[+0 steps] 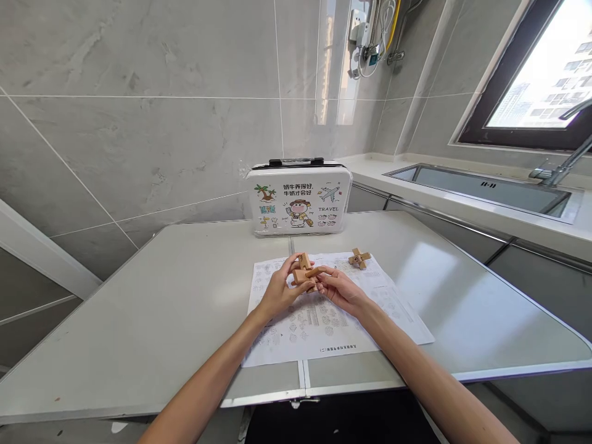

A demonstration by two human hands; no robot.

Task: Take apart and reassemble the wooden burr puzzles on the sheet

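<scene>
Between both hands, above a printed sheet, is a wooden burr puzzle (303, 276) made of crossed notched bars. My left hand (280, 288) is closed around its left side, fingers behind and thumb in front. My right hand (341, 288) pinches a bar on the puzzle's right side. Fingers cover part of the bars, so I cannot tell whether each one is fully seated. A second wooden cross-shaped puzzle (359, 259) rests on the upper right of the instruction sheet (319, 333), which carries small line diagrams and printed characters.
A white cartoon-printed case (300, 200) with a black handle stands at the back of the folding table (194, 308). To the right are a counter with a sink (490, 185) and a faucet (557, 169). A grey tiled wall (185, 148) rises behind.
</scene>
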